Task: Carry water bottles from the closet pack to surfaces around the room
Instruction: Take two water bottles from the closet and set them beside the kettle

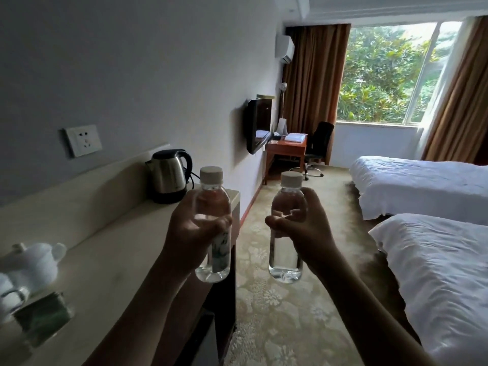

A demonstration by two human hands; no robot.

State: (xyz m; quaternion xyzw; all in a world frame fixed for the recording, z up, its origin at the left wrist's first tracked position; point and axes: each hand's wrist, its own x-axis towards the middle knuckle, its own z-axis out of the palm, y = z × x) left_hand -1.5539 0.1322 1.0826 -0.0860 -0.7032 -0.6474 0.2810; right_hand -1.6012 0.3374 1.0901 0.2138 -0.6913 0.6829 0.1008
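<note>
Two bottles are in the air, one per hand, both upright and capped, out past the end of the counter (pixel 111 262). Left of them on that counter sit a white teapot (pixel 34 260) and, farther along, a kettle (pixel 169 175) near its far end. The left hand (pixel 190 233) is wrapped shut round the left bottle (pixel 212 225) at mid-body, thumb across the front just above the label, directly over the counter's end. The right hand (pixel 303 228) is closed on the right bottle (pixel 286 228) at about the same height, well clear of the counter, over the carpet (pixel 277 313). Both look full, so moderately heavy for their size; the thin clear plastic probably flexes under a hard squeeze and could be slick. A mid-body hold seems sound; the ribbed caps offer a firmer but weaker purchase. Beds (pixel 422 186) lie right of the counter.
</note>
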